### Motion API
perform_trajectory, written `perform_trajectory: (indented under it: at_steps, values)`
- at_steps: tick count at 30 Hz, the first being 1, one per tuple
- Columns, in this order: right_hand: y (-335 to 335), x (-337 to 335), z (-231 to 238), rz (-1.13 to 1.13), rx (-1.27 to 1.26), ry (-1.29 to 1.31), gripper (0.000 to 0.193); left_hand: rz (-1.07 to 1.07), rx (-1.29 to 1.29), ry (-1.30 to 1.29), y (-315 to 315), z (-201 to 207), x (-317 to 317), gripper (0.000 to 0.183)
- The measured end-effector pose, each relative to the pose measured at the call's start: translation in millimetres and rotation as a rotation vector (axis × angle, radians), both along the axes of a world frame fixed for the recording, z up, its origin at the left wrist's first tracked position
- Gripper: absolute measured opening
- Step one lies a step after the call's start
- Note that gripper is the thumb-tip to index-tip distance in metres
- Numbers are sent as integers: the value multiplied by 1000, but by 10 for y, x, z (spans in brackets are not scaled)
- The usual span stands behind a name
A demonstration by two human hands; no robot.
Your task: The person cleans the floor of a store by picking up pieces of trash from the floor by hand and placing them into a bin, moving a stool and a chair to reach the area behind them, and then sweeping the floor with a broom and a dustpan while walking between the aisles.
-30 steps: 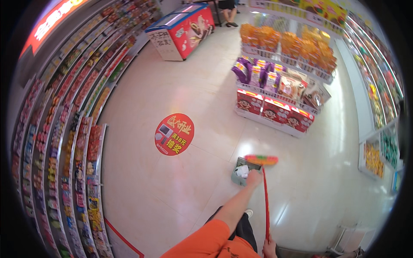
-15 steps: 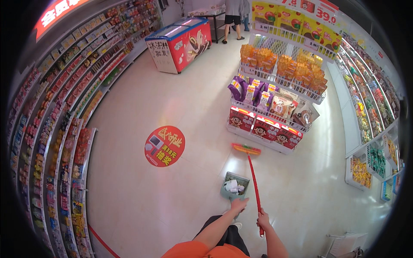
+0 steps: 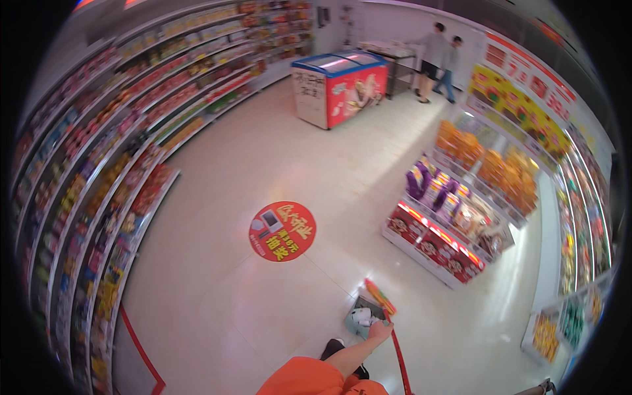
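My left hand (image 3: 380,330) is closed at the near side of a grey-green dustpan (image 3: 351,320), apparently round its handle, which is mostly hidden. White crumpled pieces of litter (image 3: 363,316) lie in the pan. Against the hand's fingertips runs the red stick of a broom (image 3: 399,361), going off the lower edge. The broom's orange-and-green head (image 3: 380,296) rests at the dustpan's far right side. My right hand is out of the picture.
A snack display stand (image 3: 431,247) stands ahead right. Long stocked shelves (image 3: 92,217) line the left. A chest freezer (image 3: 339,89) is farther back, near two people (image 3: 434,59) walking. Baskets of packets (image 3: 546,336) stand at right. A round red sticker (image 3: 283,232) marks the floor.
The broom head has come from beside the display stand to the dustpan. My right hand has left the picture. The view has turned, bringing both people at the back fully into sight.
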State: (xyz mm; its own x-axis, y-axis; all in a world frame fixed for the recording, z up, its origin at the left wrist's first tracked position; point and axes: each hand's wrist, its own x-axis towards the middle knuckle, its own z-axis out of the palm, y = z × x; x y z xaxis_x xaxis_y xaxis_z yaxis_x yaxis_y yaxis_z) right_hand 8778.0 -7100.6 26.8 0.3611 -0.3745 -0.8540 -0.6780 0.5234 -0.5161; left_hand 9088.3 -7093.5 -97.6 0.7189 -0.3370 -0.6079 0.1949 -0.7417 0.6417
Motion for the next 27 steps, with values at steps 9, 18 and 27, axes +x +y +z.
perform_trajectory:
  at_steps: [9, 18, 27]
  values:
    - [-193, 1109, -361, -215, -95, -138, 24, 173, -41, -123, 1126, 169, 815, 57]
    - [-1134, 2201, -1059, -435, 470, -35, 10, 392, 5, -219, 2053, 272, 1247, 56]
    - [-1063, 4040, -1583, -565, 722, -32, 21, 766, 97, -422, 2513, 289, 2026, 43]
